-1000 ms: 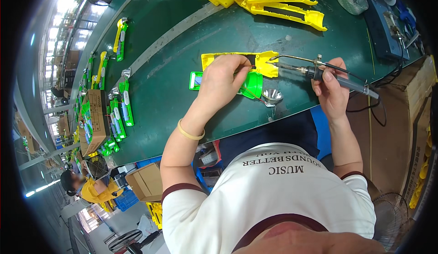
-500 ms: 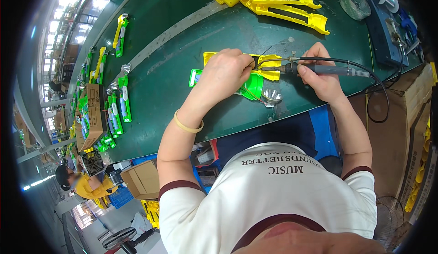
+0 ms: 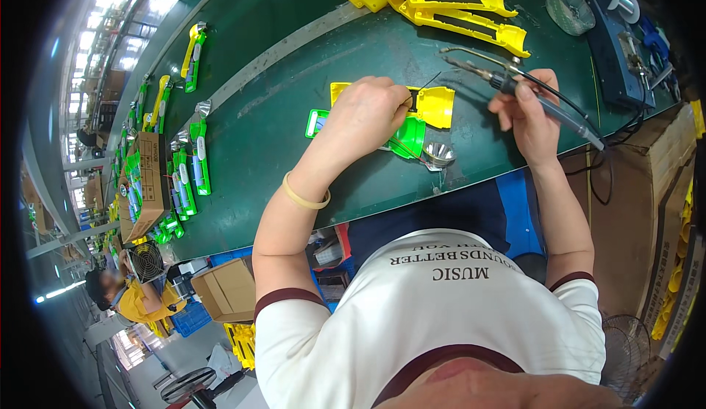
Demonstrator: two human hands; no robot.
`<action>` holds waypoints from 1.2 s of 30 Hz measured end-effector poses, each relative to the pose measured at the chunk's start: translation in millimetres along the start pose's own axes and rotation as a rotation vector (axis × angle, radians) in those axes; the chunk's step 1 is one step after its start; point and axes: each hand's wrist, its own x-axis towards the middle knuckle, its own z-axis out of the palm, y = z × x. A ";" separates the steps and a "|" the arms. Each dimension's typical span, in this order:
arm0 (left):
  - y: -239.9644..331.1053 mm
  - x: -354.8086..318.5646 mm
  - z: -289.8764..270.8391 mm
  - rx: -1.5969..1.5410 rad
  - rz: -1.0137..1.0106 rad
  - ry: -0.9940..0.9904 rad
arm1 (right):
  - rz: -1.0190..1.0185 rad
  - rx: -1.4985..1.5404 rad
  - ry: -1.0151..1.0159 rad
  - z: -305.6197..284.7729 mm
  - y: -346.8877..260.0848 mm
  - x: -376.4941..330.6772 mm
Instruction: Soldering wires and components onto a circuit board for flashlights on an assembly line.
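My left hand (image 3: 368, 111) lies over a yellow plastic casing half (image 3: 437, 108), fingers pinched together. From its fingertips a thin black wire (image 3: 429, 81) sticks up; the palm hides much of the casing. Just below is a green casing half (image 3: 413, 138), partly under the same hand. Beside it sits a shiny round lamp reflector (image 3: 439, 153) with thin wires running to it. Off to the right, my right hand (image 3: 535, 121) is closed around the grey handle of a soldering iron (image 3: 560, 112). The iron's tip, with a thin metal tube alongside, points up-left, apart from the casings.
Several yellow casing halves (image 3: 471, 23) are piled at the far side of the green table (image 3: 294, 78). A blue soldering station (image 3: 616, 56), a solder spool (image 3: 625, 5) and a mesh cup (image 3: 570, 8) stand far right. Green lamp parts (image 3: 198, 160) and a carton (image 3: 151, 181) are left.
The soldering iron has lifted off the yellow casing and swung up and right, with my right hand turning along with it. My left hand has stayed almost in place.
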 end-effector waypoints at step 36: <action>-42.9 -32.6 -21.0 -0.552 -0.330 0.281 | 0.096 -0.118 -0.080 58.5 9.0 5.2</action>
